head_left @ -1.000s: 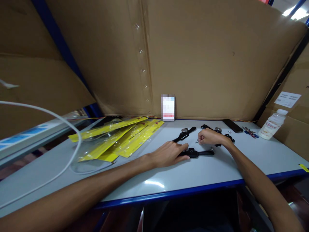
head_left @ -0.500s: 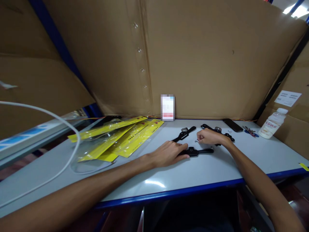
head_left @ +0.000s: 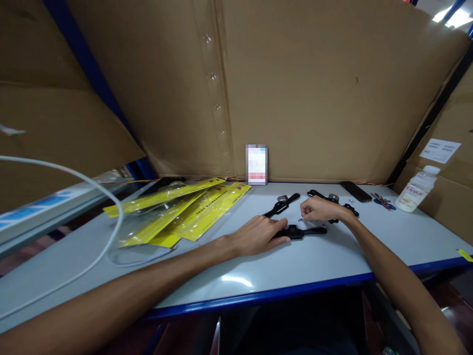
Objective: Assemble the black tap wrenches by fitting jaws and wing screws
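A black spokeshave (head_left: 295, 232) lies on the table toward the front edge. My left hand (head_left: 260, 234) is closed around its left handle, which is hidden under the fingers. Just above the tool's body, my right hand (head_left: 318, 209) pinches a small silver screw (head_left: 300, 218), its tip pointing down to the left. Behind my left hand lies another spokeshave (head_left: 283, 205), with a metal blade (head_left: 283, 198) beside it. More black spokeshave parts (head_left: 351, 210) lie behind my right hand, partly covered by it.
Yellow tool packages (head_left: 199, 209) with clear plastic are piled at left, near a white cable (head_left: 117, 217). A lit phone (head_left: 256, 165) leans on the cardboard wall (head_left: 295, 88). At right are a dark phone (head_left: 355, 191), keys (head_left: 384, 201) and a bottle (head_left: 416, 190).
My right hand has tilted and shifted slightly, and the silver screw in its fingers has dropped a little closer to the front spokeshave. My left hand stays where it was.
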The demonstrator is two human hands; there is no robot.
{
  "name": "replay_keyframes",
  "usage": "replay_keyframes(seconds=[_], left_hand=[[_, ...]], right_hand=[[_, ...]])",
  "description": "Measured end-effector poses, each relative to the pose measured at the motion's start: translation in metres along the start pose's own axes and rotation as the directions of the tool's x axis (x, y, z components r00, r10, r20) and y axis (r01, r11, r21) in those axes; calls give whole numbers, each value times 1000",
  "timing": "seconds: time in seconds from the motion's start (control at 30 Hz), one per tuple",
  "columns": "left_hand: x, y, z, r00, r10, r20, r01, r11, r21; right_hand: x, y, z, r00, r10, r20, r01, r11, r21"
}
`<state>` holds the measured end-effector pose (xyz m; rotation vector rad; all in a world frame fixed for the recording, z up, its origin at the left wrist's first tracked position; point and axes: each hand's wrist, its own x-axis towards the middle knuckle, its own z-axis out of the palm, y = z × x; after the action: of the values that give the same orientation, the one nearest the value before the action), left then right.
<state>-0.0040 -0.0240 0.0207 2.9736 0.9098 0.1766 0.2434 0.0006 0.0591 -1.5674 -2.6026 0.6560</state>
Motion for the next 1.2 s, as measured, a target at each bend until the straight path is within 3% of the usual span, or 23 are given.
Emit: replay_keyframes(seconds=[0.23,0.53,0.8,1.2], left_hand=[[-1,-2,4,999,12,-44,-13,1000,-15],[-1,-4,5,997,40,-68,-43,998,-49],[-1,-2,1,999,26,-41,-27,999,-22],[-2,-7,3,978,167,-124,-177,982,-69]], right_hand=[[-3,-3,-3,999,-26,-26,26,1000,12],[-2,0,-3,995,101,-8,-101,992,-69],[8,-1,8,973,142,-182,-173,971,-165],[10,-8,14,964,156,-214,-155,988,19]])
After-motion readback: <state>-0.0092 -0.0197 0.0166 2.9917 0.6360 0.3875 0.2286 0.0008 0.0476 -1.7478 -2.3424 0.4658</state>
